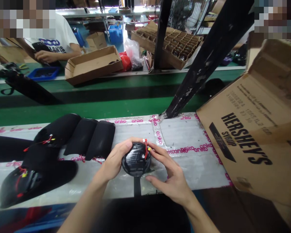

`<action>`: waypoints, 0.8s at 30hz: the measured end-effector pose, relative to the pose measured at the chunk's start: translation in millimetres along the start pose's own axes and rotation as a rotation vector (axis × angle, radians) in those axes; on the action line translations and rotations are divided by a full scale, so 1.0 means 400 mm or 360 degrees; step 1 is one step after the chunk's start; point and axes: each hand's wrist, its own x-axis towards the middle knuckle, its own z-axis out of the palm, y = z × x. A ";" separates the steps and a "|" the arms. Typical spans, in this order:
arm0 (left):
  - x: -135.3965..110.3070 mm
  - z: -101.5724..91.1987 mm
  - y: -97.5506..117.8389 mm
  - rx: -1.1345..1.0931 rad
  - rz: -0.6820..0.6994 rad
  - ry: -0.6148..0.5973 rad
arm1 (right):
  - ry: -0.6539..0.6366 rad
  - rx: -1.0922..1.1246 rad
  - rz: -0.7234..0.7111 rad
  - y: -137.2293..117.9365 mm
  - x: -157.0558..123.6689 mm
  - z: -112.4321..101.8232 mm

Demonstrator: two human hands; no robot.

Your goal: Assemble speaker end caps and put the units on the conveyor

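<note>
Both my hands grip a round black moulded unit [133, 165] above the bench. My left hand [113, 158] cups its left side, and the fingers of my right hand [171, 176] wrap its right side. Red wires [145, 149] with a small yellow connector [149, 149] stick out at its top edge. Several black curved shells [102, 139] lie to the left of my hands, and the lower left one [21, 184] has red and yellow wires. The underside of the round unit is hidden.
The bench top [191, 161] is edged with pink-printed tape. A large Hershey's cardboard box [242, 129] leans at the right, beside a black post [196, 71]. A green conveyor belt [87, 110] runs beyond. Across it, a co-worker's hand [45, 56] works near cardboard trays [93, 64].
</note>
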 end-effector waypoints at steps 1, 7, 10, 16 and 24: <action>0.001 0.002 0.001 0.0003 0.0001 0.0008 | 0.0031 -0.0014 -0.0030 0.006 0.002 0.003; -0.003 0.004 0.013 0.0044 -0.0021 -0.0015 | 0.0194 -0.0100 -0.0167 0.004 0.012 0.033; -0.007 0.002 0.016 0.0058 -0.0026 -0.0019 | 0.0235 0.0005 -0.0035 -0.009 0.007 0.041; -0.006 0.006 0.016 0.0058 -0.0001 -0.0049 | 0.0091 0.0245 0.0124 -0.001 -0.011 0.037; -0.004 0.009 0.017 0.0056 0.0023 -0.0050 | 0.0216 -0.0144 -0.0267 0.025 0.009 0.015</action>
